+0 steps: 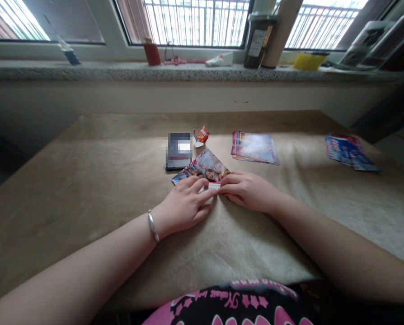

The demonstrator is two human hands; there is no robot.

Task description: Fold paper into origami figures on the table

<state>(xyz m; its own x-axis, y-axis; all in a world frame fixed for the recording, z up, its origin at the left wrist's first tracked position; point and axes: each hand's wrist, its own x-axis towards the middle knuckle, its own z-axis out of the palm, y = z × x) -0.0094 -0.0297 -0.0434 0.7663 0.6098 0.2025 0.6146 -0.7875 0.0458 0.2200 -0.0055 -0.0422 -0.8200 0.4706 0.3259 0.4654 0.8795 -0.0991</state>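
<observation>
A glossy printed sheet of paper (209,164), folded to a point at its far side, lies on the table in front of me. Its near edge shows a narrow white and red strip. My left hand (188,203), with a silver bracelet at the wrist, has its fingers curled onto the sheet's near left part. From the right, my right hand (247,189) holds the near right edge, fingers pressed together. The fingertips of both hands almost meet at the strip. Part of the sheet is hidden under the fingers.
Beyond the sheet lie a dark phone-like device (179,158), partly pixelated, and a small red and orange folded paper piece (201,136). To the right are a stack of printed sheets (254,148) and more blue printed sheets (350,151). A stone windowsill (195,73) holds several items.
</observation>
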